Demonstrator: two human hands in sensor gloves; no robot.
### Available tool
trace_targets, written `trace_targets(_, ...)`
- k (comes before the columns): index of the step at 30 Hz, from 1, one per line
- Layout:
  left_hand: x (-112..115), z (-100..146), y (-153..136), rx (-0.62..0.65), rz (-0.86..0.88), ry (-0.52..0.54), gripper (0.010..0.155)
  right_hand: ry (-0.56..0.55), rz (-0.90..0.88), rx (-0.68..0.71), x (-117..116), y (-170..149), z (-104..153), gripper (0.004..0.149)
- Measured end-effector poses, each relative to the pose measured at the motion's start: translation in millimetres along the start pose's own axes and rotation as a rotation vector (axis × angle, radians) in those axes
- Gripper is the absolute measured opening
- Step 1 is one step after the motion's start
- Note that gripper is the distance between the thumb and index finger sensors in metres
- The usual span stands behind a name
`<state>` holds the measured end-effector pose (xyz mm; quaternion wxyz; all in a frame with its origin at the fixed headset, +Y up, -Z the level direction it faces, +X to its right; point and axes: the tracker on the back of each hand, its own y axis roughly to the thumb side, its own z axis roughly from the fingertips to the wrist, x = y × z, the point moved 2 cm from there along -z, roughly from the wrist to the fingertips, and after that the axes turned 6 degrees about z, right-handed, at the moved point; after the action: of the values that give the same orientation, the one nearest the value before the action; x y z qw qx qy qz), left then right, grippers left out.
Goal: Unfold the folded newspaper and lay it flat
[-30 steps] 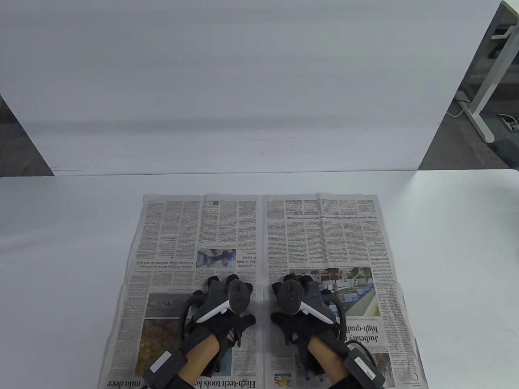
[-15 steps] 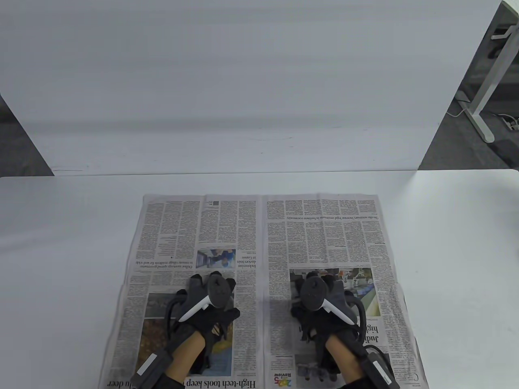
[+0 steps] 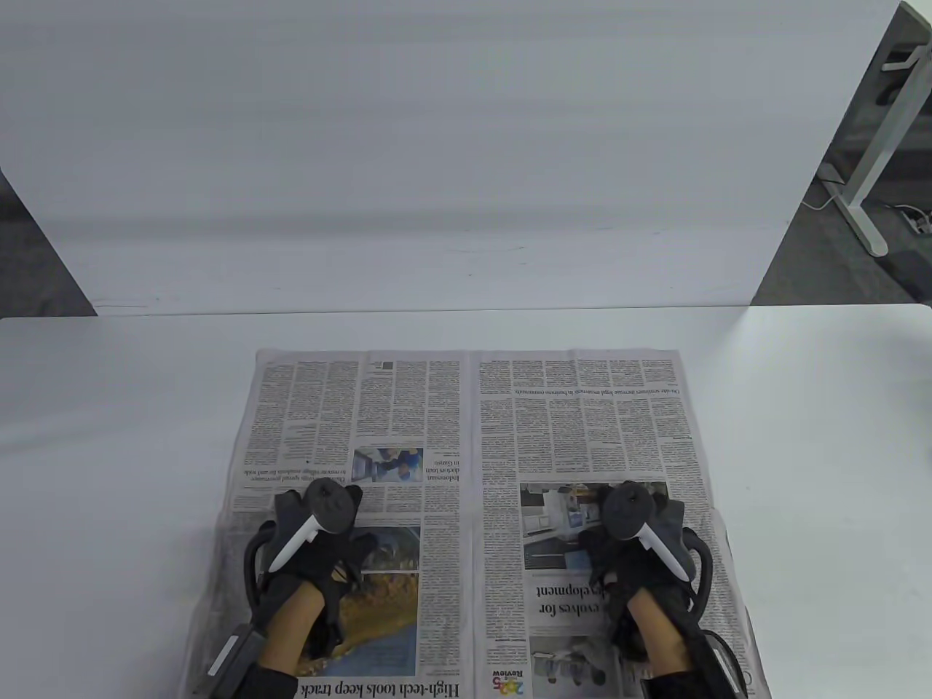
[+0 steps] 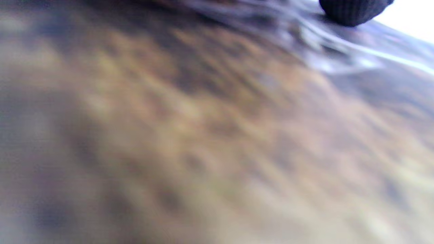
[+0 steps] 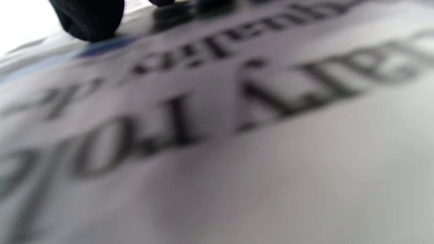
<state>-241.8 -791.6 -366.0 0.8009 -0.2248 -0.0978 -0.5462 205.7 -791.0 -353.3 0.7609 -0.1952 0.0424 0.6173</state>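
The newspaper point(image 3: 466, 437) lies spread open on the white table point(image 3: 109, 437), two pages side by side with the centre fold running away from me. My left hand point(image 3: 309, 539) rests flat on the near part of the left page. My right hand point(image 3: 641, 542) rests flat on the near part of the right page. Both palms are down on the paper, holding nothing. The left wrist view shows a blurred brown photo of the page point(image 4: 203, 135) and one gloved fingertip point(image 4: 352, 12). The right wrist view shows blurred headline print point(image 5: 217, 101) and a fingertip point(image 5: 90, 20).
A white panel point(image 3: 437, 145) stands behind the table's far edge. A desk leg point(image 3: 866, 175) and cables sit on the floor at the far right. Bare table lies on both sides of the paper.
Both hands have slid outward from beside the centre fold, the left hand leftward and the right hand rightward, pressing across the near half of the paper.
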Motion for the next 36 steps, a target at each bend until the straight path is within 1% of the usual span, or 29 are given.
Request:
trace_targets(6, -12.4, -4.0, -29.3, -0.090, 0.066, 0.035, 0.076, -0.010, -0.053, -0.094, 5.7, -29.9, -5.0, 0.075)
trace_targets(13, -22.0, -5.2, -54.4, -0.176, 0.114, 0.068, 0.076, -0.022, -0.092, -0.174, 9.1, -50.6, -6.7, 0.075)
trace_targets(19, -24.9, -5.0, -62.8, -0.200, 0.130, 0.069, 0.076, -0.026, -0.120, -0.225, 10.8, -61.8, -7.9, 0.076)
trace_targets(25, -26.0, -4.5, -61.9, -0.200, 0.127, 0.065, 0.075, -0.030, -0.116, -0.226, 11.7, -62.3, -7.8, 0.076)
trace_targets(28, -33.7, -1.4, -56.0, -0.207, 0.094, 0.110, 0.074, -0.077, -0.095, -0.205, 18.6, -53.7, -5.8, 0.076)
trace_targets(30, -38.0, 2.5, -46.0, -0.186, 0.078, 0.127, 0.074, -0.123, -0.070, -0.156, 25.9, -39.0, -2.0, 0.076)
trace_targets(31, -39.6, 4.9, -37.4, -0.154, 0.055, 0.155, 0.074, -0.150, -0.042, -0.122, 29.4, -27.9, 0.1, 0.075)
trace_targets(32, -39.2, 6.9, -26.8, -0.110, 0.036, 0.162, 0.074, -0.152, 0.002, -0.064, 30.2, -12.0, 2.6, 0.074)
trace_targets(33, -36.3, 8.6, -14.8, -0.054, 0.028, 0.155, 0.074, -0.137, 0.029, -0.011, 28.5, 2.0, 4.7, 0.074)
trace_targets(34, -34.0, 8.9, -8.9, -0.024, 0.023, 0.148, 0.073, -0.131, 0.038, 0.006, 27.5, 7.2, 5.5, 0.074)
trace_targets(36, -23.1, 8.1, 9.8, 0.068, 0.003, 0.103, 0.073, -0.101, 0.071, 0.097, 22.1, 28.3, 7.1, 0.074)
